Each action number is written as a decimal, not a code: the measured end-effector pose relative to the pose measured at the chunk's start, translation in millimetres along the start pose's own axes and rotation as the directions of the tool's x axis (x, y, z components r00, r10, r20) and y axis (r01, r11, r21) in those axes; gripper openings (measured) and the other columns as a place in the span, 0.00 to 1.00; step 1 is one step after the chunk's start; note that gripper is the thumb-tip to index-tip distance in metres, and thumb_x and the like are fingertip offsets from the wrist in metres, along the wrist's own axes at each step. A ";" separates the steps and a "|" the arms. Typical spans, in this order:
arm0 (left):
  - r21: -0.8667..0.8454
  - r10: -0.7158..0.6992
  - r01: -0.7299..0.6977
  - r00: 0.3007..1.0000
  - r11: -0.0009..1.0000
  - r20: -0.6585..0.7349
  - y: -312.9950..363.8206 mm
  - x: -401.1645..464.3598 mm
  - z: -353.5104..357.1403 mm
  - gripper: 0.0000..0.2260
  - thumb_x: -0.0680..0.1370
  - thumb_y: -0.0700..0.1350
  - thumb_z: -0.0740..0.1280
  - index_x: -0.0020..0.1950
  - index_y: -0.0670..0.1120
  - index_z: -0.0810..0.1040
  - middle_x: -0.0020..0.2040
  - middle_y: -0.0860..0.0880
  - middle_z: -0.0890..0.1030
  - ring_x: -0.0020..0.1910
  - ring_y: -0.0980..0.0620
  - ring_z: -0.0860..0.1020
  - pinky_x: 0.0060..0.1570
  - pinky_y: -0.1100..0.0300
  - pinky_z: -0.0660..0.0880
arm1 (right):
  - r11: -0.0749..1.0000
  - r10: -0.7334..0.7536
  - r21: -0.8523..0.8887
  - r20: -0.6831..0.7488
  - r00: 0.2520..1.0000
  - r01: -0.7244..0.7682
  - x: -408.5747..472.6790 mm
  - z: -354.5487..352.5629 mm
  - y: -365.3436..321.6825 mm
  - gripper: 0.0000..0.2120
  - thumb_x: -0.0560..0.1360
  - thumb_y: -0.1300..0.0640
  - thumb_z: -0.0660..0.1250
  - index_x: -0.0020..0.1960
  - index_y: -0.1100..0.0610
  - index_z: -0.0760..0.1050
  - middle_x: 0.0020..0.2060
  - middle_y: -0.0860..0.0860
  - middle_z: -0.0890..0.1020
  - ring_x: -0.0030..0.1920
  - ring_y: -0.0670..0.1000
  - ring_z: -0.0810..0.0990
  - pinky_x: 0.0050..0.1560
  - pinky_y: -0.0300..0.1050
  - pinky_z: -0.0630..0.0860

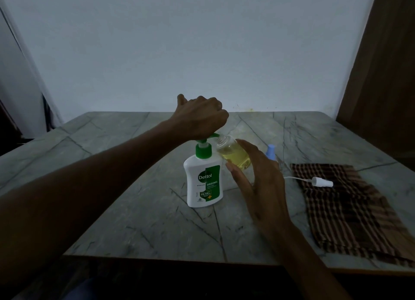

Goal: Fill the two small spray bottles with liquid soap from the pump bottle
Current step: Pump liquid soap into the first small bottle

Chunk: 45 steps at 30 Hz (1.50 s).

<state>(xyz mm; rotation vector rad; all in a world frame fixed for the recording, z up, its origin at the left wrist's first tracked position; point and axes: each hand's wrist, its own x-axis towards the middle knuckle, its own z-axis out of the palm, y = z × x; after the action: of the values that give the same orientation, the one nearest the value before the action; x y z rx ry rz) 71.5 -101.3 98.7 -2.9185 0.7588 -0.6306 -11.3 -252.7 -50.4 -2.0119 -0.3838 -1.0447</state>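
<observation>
The checked brown cloth (350,209) lies along the right edge of the grey marble table (139,221), its near end reaching the front edge. On its far end lies a loose white spray head (322,182), its thin dip tube trailing left off the cloth onto the stone. A second spray bottle with a blue cap (270,151) stands just behind the right hand (258,182), which hides all but its top.

Near the table's middle the white pump bottle (203,182) stands upright. The left hand (202,117), fingers curled into a loose fist, presses down on the green pump head, covering most of it; only the spout tip shows. The right hand grips 1 clear small spray bottle (233,152), uncapped and tilted, its neck up against the spout, yellow liquid filling about half. The fingers hide its far side and base. Dim light blurs the label's small print.
</observation>
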 end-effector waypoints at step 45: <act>-0.046 -0.008 0.007 1.000 0.999 -0.017 -2.8 3.4 -3.9 0.12 0.72 0.52 0.46 0.38 0.47 0.63 0.40 0.44 0.73 0.37 0.46 0.69 0.47 0.48 0.57 | 1.000 -0.015 0.006 -0.004 1.000 0.015 2.1 -0.8 -1.3 0.22 0.80 0.45 0.67 0.72 0.49 0.71 0.58 0.36 0.74 0.60 0.26 0.69 0.68 0.69 0.70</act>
<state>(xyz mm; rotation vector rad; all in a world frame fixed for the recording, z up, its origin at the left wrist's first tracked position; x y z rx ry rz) 73.9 -100.3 104.0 -2.9621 0.7751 -0.6486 -11.2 -252.7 -47.8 -2.0045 -0.4001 -1.0554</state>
